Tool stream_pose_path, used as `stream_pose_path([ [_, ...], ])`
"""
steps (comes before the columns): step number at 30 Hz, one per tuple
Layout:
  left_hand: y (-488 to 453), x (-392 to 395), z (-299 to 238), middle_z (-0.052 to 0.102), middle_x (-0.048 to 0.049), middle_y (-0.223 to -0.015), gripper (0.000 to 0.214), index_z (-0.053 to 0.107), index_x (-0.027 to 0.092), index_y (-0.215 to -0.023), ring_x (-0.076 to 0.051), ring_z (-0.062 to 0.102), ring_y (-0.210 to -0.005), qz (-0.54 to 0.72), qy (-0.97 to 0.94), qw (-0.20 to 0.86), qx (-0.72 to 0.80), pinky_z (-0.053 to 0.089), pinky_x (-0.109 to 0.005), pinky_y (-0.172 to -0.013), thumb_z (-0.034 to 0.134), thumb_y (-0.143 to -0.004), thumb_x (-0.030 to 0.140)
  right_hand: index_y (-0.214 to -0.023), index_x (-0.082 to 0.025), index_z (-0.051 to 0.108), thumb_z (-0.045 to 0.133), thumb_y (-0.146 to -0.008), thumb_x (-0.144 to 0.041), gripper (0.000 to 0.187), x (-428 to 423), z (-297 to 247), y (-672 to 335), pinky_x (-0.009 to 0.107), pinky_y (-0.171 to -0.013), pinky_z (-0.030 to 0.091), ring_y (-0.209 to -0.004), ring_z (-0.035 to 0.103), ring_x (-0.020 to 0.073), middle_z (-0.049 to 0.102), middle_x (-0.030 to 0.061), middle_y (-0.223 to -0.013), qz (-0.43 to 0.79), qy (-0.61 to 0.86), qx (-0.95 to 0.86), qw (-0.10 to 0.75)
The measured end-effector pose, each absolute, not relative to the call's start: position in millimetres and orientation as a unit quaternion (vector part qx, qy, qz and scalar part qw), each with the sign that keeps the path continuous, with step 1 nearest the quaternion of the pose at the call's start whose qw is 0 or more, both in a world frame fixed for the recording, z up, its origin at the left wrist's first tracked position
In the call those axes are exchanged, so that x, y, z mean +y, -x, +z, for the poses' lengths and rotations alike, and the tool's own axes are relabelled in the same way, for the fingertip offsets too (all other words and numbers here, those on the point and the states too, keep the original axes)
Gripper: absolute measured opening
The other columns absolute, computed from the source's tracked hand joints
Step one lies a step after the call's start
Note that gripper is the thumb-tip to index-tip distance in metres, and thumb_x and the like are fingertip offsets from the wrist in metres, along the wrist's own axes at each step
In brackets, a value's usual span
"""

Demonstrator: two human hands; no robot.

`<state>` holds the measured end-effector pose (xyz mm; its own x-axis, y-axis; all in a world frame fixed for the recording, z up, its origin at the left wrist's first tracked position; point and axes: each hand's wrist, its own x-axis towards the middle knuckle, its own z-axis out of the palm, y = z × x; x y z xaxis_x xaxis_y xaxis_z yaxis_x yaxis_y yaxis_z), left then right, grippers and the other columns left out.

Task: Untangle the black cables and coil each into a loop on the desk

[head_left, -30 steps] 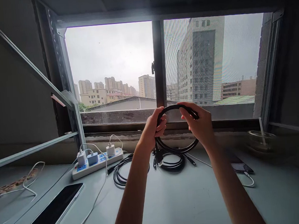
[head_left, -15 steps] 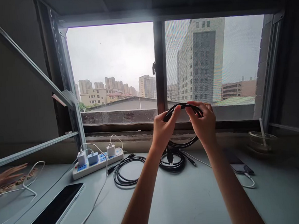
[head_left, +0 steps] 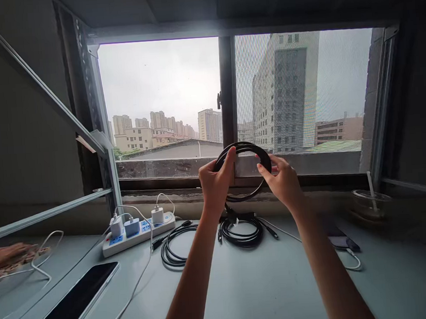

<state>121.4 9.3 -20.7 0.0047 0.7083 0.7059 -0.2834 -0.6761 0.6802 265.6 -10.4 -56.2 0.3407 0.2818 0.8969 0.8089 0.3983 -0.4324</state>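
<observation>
Left hand [head_left: 214, 181] and right hand [head_left: 284, 181] pinching black cable coil [head_left: 242, 150] aloft; loops kept even, tail probably dangling toward desk [head_left: 251, 288].

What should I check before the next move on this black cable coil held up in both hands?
1. Left hand has a grip on the cable coil, at its left side: ok.
2. Right hand has a grip on the coil's right side: ok.
3. Coil held up off the table, loops gathered in one ring: ok.
4. Loose end hanging below the coil is free of the black cable bundle on the table: cannot tell, they overlap in view.
5. Second black cable lies apart, nearer the power strip: ok.
6. Phone at the near left is out of the hands' way: ok.
</observation>
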Motion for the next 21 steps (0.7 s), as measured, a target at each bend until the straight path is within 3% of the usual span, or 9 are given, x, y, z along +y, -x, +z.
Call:
stream_pose_path([
  [5, -117, 12, -18, 0.024, 0.0080, -0.038, 0.051, 0.035, 0.020, -0.042, -0.003, 0.022, -0.033, 0.708, -0.557, 0.395, 0.181, 0.011, -0.024, -0.034, 0.067, -0.073, 0.045, -0.092, -0.017, 0.069, 0.059, -0.081, -0.038, 0.025, -22, -51, -260, 0.032, -0.062, 0.048, -0.065, 0.064, 0.0195, 0.071, 0.0068, -0.079, -0.165, 0.513, -0.542, 0.645],
  [13, -118, 4, -18, 0.012, 0.0062, -0.038, 0.060, 0.016, 0.021, -0.043, -0.004, 0.011, -0.033, 0.694, -0.529, 0.473, 0.121, 0.007, -0.026, -0.033, 0.042, -0.088, 0.052, -0.079, -0.019, 0.072, 0.066, -0.070, -0.054, 0.037, -41, -39, -257, 0.030, -0.058, 0.046, -0.061, 0.063, 0.0187, 0.072, 0.0059, -0.074, -0.160, 0.498, -0.496, 0.693],
  [21, -111, 19, -19, 0.010, 0.0090, -0.041, 0.055, 0.017, 0.021, -0.048, -0.002, 0.008, -0.033, 0.650, -0.521, 0.545, 0.094, 0.004, -0.020, -0.032, 0.047, -0.085, 0.049, -0.071, -0.018, 0.073, 0.074, -0.062, -0.050, 0.034, -55, -37, -258, 0.025, -0.055, 0.044, -0.061, 0.061, 0.0141, 0.068, 0.0020, -0.065, 0.041, 0.435, -0.549, 0.712],
])
